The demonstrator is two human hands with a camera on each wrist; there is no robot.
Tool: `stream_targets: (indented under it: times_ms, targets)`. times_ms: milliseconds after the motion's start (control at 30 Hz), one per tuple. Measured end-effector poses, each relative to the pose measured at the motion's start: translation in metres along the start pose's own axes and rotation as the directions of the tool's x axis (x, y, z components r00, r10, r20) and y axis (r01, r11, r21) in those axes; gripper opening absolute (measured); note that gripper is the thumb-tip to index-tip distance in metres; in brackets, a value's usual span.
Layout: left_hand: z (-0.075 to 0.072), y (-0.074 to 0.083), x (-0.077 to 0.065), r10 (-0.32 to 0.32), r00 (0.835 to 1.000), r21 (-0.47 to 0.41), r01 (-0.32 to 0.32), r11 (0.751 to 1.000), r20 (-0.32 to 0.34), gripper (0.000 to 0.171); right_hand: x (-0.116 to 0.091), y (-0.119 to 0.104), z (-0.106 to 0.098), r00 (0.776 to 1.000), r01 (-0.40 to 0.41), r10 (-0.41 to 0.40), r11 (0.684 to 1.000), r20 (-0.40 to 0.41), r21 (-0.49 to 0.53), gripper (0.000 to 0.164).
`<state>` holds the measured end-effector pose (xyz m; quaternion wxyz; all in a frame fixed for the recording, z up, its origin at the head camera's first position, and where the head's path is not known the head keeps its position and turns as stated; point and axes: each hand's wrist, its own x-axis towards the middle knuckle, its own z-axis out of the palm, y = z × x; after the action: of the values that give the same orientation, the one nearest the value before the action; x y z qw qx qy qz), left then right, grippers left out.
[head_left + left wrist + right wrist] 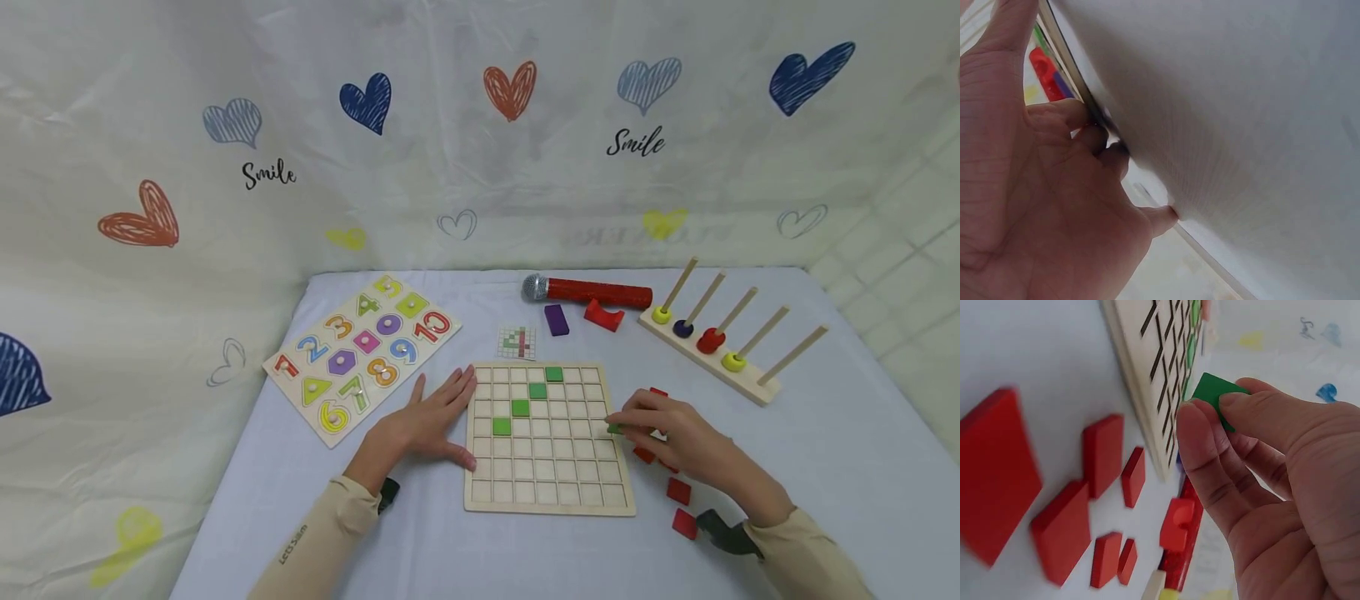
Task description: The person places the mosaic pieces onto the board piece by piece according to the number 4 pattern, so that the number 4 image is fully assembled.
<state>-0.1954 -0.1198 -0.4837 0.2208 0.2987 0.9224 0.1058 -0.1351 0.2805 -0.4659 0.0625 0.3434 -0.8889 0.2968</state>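
A square wooden grid board point(555, 508) lies flat on the white table. Several green tiles point(521, 408) form a diagonal in its cells. My left hand point(429, 419) rests with spread, straight fingers along the board's left edge. Over the board's right edge, my right hand point(667, 425) pinches one green tile point(1211, 390) between thumb and fingers, as the right wrist view shows. Loose red tiles point(1105, 453) are scattered on the table below and beside that hand. Just beyond the board's far edge lies a small pattern card point(517, 342).
Left of the board is a number puzzle point(330, 371). Behind it lie a red microphone point(600, 292), a purple block point(557, 320) and a red notched block point(603, 316). A peg stand with beads point(708, 358) occupies the back right. A patterned curtain point(465, 167) hangs behind the table.
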Motion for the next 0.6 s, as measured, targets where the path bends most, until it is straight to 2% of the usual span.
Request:
stream_targets:
  times_ms: [267,600]
  targets:
    - [0.0,-0.001,0.0,0.004,1.0,-0.005,-0.004,1.0,-0.002,0.132,0.032,-0.013,0.013,0.992,0.029,-0.035,0.998,0.124,0.047,0.034]
    - [-0.002,-0.001,-0.001,0.021,1.0,-0.019,-0.021,1.0,-0.014,0.133,0.068,-0.034,0.029,0.977,0.084,-0.091,0.995,0.194,0.044,0.026]
